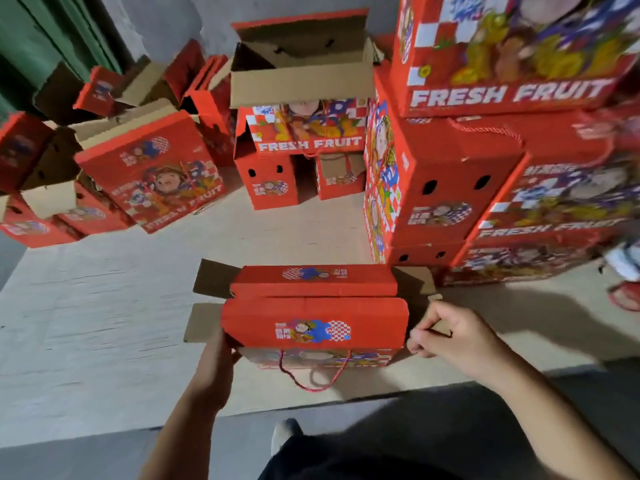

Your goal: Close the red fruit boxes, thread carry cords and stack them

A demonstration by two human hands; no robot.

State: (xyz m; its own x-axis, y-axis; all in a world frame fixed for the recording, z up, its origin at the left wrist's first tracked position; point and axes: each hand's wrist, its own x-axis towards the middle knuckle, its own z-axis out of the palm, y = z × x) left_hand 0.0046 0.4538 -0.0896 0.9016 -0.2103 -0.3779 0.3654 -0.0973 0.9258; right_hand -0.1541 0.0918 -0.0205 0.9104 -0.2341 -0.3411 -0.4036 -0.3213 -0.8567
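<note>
The red box point(313, 320) stood on the cardboard sheet point(104, 306) at the near centre of the scene, directly in front of the person. Its two long red top flaps lay folded down and met along the middle. Brown end flaps projected outward at the left and right ends. A red twisted cord point(313, 379) hung in a loop from the near face of the box.

The left hand point(218, 355) held the near left corner of the box, fingers wrapped against its left end. The right hand point(446, 336) was at the right end, fingers curled and pinching the brown right end flap point(441, 325).

A stack of closed boxes point(485, 188) occupied the far right, with a cord lying on the top face of one. An open box point(301, 77) with raised flaps rested on other boxes at the far centre. More open boxes point(149, 174) lay tilted at the far left
</note>
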